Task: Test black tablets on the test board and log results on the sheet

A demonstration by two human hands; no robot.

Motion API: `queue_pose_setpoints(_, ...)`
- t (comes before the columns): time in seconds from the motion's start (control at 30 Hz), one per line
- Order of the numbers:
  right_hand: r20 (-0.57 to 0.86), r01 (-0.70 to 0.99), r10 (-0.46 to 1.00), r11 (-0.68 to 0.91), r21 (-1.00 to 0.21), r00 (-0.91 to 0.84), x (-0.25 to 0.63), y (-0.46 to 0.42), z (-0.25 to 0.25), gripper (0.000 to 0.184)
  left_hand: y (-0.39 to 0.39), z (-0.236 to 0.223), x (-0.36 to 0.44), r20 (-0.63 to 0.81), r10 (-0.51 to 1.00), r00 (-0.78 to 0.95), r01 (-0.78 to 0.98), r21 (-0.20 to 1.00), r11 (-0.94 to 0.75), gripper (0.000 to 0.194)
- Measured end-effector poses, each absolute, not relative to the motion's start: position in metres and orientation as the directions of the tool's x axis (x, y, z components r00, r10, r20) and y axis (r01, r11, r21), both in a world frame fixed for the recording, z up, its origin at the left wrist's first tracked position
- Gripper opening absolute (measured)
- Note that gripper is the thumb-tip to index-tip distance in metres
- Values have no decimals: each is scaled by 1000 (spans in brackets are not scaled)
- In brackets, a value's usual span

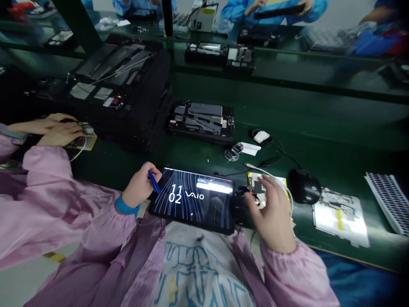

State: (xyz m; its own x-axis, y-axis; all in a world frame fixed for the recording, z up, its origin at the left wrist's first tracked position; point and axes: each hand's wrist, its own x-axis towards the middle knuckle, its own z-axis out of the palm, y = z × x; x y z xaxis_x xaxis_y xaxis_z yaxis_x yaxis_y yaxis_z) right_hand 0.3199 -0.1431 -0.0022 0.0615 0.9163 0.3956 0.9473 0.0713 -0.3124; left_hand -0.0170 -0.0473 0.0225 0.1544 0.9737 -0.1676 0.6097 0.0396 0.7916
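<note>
A lit tablet (194, 200) showing "VAIO" and a clock lies at the near edge of the green bench. My left hand (140, 185) is closed on a blue stylus-like tool (154, 181), its tip at the tablet's left edge. My right hand (271, 209) rests at the tablet's right end, fingers curled over a small black connector (244, 194) and a white cable there. What the fingers grip is partly hidden.
A co-worker's hands (53, 130) work at the left. A black mouse (305, 186), printed sheets (340, 215), an opened tablet chassis (201, 119), a stack of black trays (118, 89) and a small tape roll (234, 152) lie on the green bench (319, 128). People in blue sit beyond.
</note>
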Motion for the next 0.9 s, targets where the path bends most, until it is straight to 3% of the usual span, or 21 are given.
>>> queue_pose_setpoints(0.13,280,863,911,387,-325,-303,272,-165,8,38,-46,19,-17,-196,972,131,532,841,98,25)
queue_pose_setpoints(0.2,190,834,895,446,-325,-404,261,-167,7,34,-44,18,-15,-188,976,111,487,866,111,26)
queue_pose_setpoints(0.4,197,955,974,161,-248,-113,264,-157,-1,79,-40,19,-8,-172,982,73,489,864,115,23)
queue_pose_setpoints(0.57,133,856,918,397,-330,-374,251,-161,7,54,-37,18,-6,-169,983,78,453,884,116,22)
queue_pose_setpoints(0.63,108,874,935,353,-334,-337,246,-162,8,58,-35,19,-5,-192,978,84,403,904,142,24)
queue_pose_setpoints(0.73,129,917,970,237,-320,-205,245,-161,8,78,-31,21,-2,-245,965,90,344,917,200,25)
queue_pose_setpoints(0.9,128,818,891,452,-357,-436,240,-163,5,65,-28,23,6,-216,972,92,357,918,170,26)
